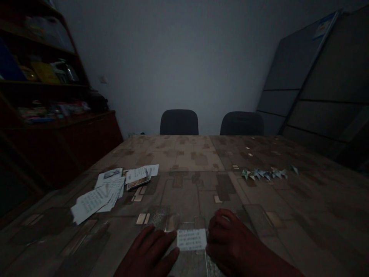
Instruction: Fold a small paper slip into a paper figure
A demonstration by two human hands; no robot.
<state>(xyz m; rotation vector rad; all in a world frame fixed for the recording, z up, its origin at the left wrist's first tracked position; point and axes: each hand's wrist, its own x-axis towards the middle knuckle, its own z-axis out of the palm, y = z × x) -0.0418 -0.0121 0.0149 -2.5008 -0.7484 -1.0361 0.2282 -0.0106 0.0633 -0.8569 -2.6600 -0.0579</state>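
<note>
A small printed paper slip lies on the patterned table near its front edge. My left hand lies flat beside the slip's left side, fingers stretched out and touching it. My right hand is curled at the slip's right side, fingertips pressed onto its edge. The room is dim, so fine detail of the grip is hard to make out.
A loose pile of printed paper slips lies at the left of the table. A row of several small folded paper figures sits at the right. Two dark chairs stand at the far side. Shelves line the left wall.
</note>
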